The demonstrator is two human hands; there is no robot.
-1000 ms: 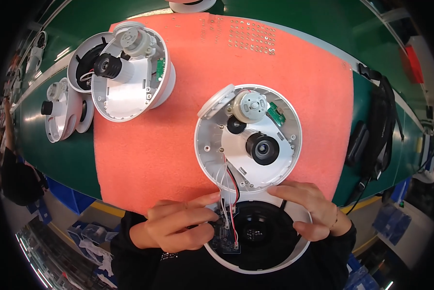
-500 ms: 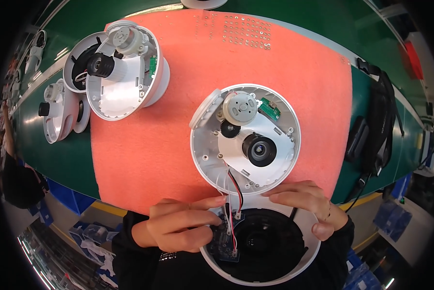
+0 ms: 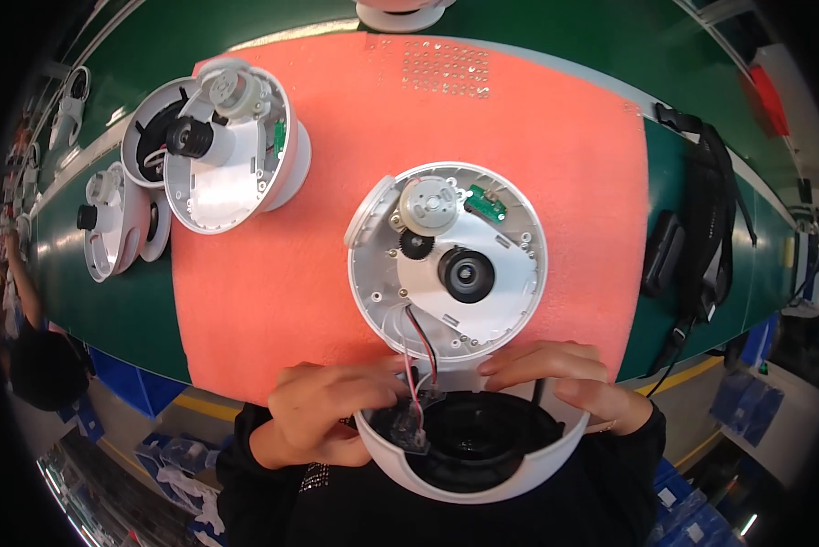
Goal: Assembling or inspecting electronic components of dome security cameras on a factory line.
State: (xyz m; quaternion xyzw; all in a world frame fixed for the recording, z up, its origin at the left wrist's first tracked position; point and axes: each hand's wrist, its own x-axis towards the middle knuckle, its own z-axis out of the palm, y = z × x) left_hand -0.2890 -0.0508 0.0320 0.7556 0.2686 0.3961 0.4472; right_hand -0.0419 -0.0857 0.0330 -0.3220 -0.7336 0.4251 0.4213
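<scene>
My left hand (image 3: 318, 410) grips the left rim of a white bowl-shaped housing shell (image 3: 528, 476), fingers over the edge. The shell's opposite side is held by my right hand (image 3: 555, 376), with fingers along the far rim. Inside the shell are a black round part (image 3: 469, 433) and a dark circuit board (image 3: 402, 427) near my left fingers. Red, black and white wires (image 3: 430, 354) run from the board to a white round housing half (image 3: 382, 314) just beyond. That half carries a grey motor (image 3: 428, 205), a black gear (image 3: 416, 244), a small green board (image 3: 487, 204) and a black lens (image 3: 467, 274).
An orange mat (image 3: 574, 137) covers the green table (image 3: 154, 310). Similar white lens units (image 3: 227, 187) stand at left. Several rows of small screws (image 3: 446, 68) lie at the far side. A black strap bag (image 3: 710, 219) rests at right. A person's arm (image 3: 26, 283) shows far left.
Both hands now hold the shell, which has tilted so its near outer wall shows. My left fingers have moved from the circuit board to the rim. The view has shifted slightly.
</scene>
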